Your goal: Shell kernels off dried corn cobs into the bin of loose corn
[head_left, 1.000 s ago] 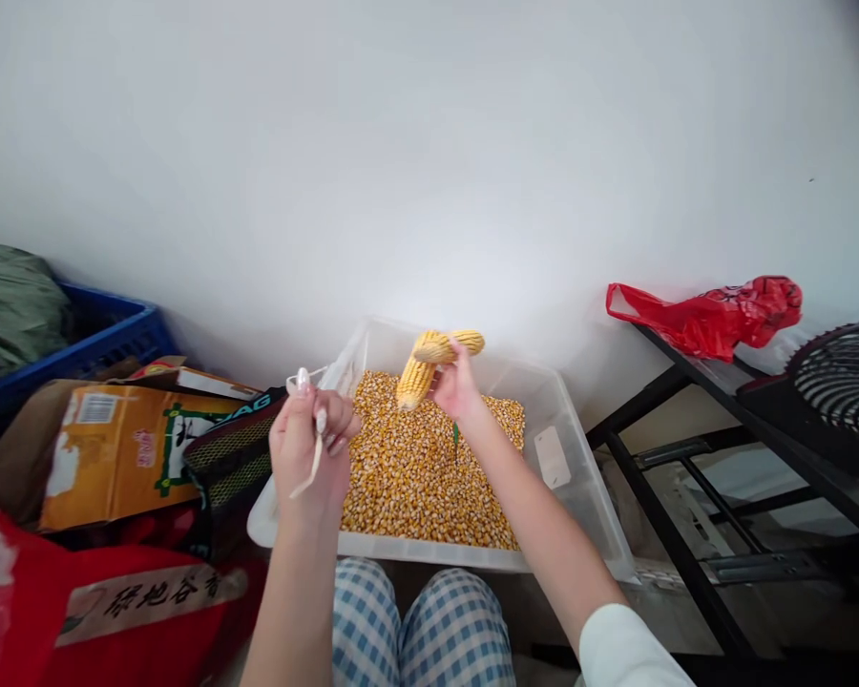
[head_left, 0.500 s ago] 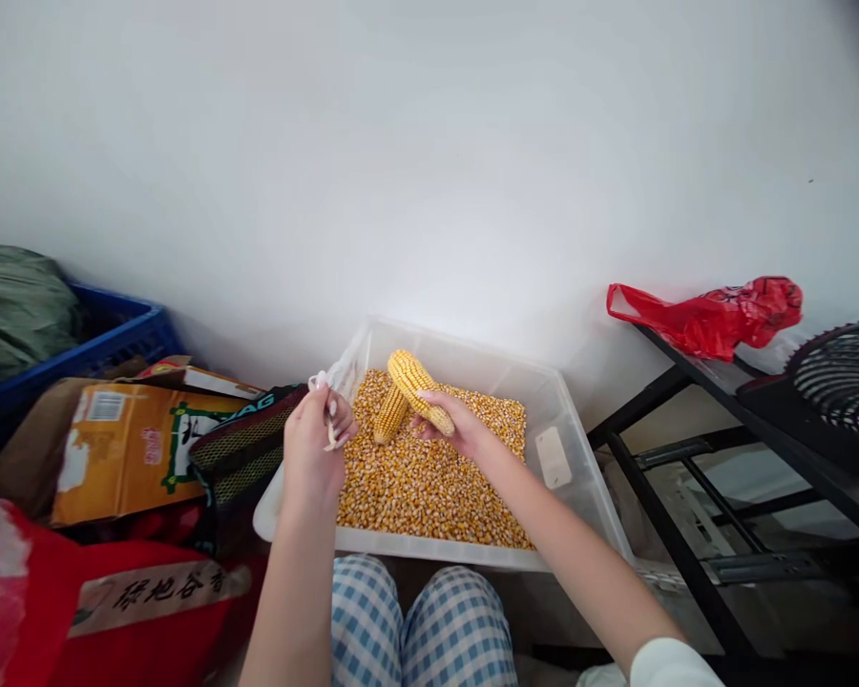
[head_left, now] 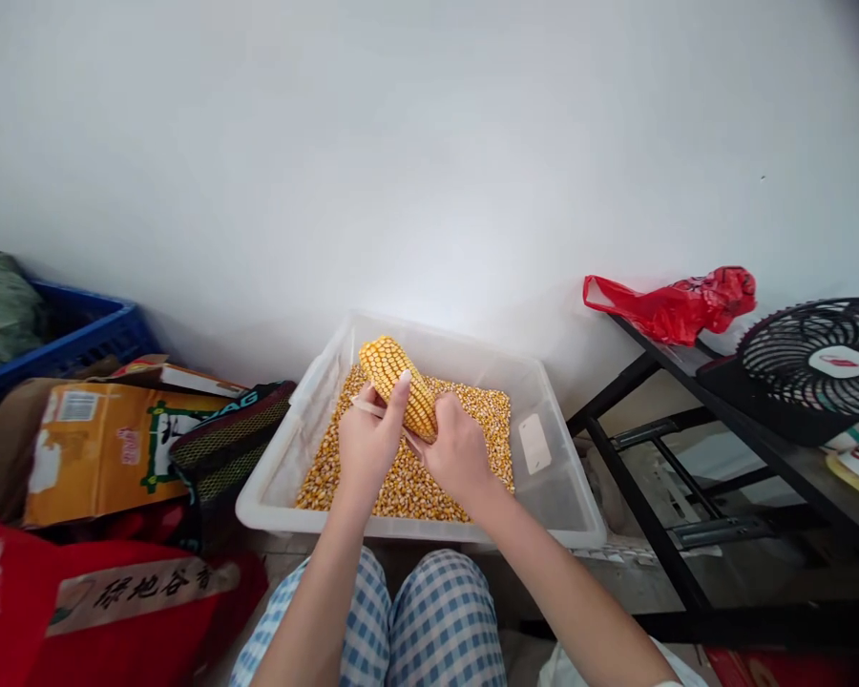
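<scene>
1. At the far left, a green bag [head_left: 0,310] sat in a blue crate [head_left: 118,334]
2. Next came an orange cardboard box [head_left: 104,439], with a black mesh bag [head_left: 233,453] against its right side, and a red bag [head_left: 136,625] with black characters lay nearer the person
3. A clear plastic bin [head_left: 401,528] stood against the wall, partly filled with loose yellow kernels [head_left: 408,491]
4. Over the kernels, the left hand [head_left: 366,437] grasped an ear of corn [head_left: 401,386], thumb along its upper side; a pale strip [head_left: 367,407] showed by its fingers
5. The ear was above the bin, tilted, its upper end pointing away to the left
6. The right hand [head_left: 462,447] was clenched at the ear's lower end; whether its fingers gripped ear, strip or both, I could not tell
7. To the right, a black metal rack [head_left: 645,515] held a red plastic bag [head_left: 687,303] and a black fan [head_left: 841,361]
</scene>
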Motion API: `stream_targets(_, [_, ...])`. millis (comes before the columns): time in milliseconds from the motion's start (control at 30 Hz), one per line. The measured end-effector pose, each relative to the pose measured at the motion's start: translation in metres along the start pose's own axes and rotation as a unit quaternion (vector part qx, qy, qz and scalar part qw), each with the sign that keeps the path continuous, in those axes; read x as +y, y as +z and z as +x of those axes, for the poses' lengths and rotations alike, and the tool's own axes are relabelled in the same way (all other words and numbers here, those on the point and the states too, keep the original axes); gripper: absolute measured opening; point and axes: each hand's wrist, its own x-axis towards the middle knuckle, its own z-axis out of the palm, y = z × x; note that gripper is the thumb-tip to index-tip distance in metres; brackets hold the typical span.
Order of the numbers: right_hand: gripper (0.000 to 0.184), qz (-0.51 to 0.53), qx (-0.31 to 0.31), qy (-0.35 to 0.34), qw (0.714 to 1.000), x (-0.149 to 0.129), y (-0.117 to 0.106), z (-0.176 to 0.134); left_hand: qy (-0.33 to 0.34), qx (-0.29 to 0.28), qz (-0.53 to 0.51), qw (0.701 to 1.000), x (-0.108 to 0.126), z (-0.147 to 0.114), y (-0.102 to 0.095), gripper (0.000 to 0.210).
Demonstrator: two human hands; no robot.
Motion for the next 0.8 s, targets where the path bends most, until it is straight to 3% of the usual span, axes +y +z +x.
stream_targets(100, [0.028,-0.012,0.033,-0.066,0.997,0.0,-0.006,-0.003,0.012,0.02,-0.019,1.0,0.004,-0.007,0.004,0.03])
stream_targets(233, [0.042,0.001,0.031,-0.121,0.992,-0.004,-0.016,-0.003,0.034,0.065,-0.042,0.996,0.004,-0.014,0.01,0.034])
stream_targets(333, [0.05,0.059,0.051,-0.087,0.993,-0.012,-0.021,-0.003,0.012,0.05,-0.148,0.988,0.005,-0.012,0.012,0.036])
stream_targets(400, [0.051,0.151,0.069,-0.017,0.986,-0.019,-0.022,-0.002,-0.021,0.014,-0.25,0.968,0.009,-0.008,0.008,0.038])
stream_targets(467, [0.047,0.295,0.06,0.093,0.949,-0.024,-0.021,-0.001,-0.055,-0.04,-0.328,0.942,0.015,-0.004,0.002,0.04])
stream_targets(567, [0.036,0.52,-0.013,0.257,0.815,-0.024,-0.019,-0.001,-0.078,-0.1,-0.386,0.914,0.026,-0.003,-0.008,0.041])
stream_targets(633, [0.031,0.598,-0.055,0.31,0.737,-0.021,-0.02,-0.002,-0.083,-0.112,-0.401,0.905,0.035,-0.005,-0.016,0.04])
stream_targets(700, [0.03,0.623,-0.066,0.323,0.709,-0.016,-0.024,-0.002,-0.086,-0.106,-0.405,0.904,0.045,-0.007,-0.028,0.041])
stream_targets(800, [0.029,0.603,-0.067,0.338,0.719,-0.007,-0.033,0.0,-0.055,-0.052,-0.396,0.915,0.069,-0.012,-0.064,0.041])
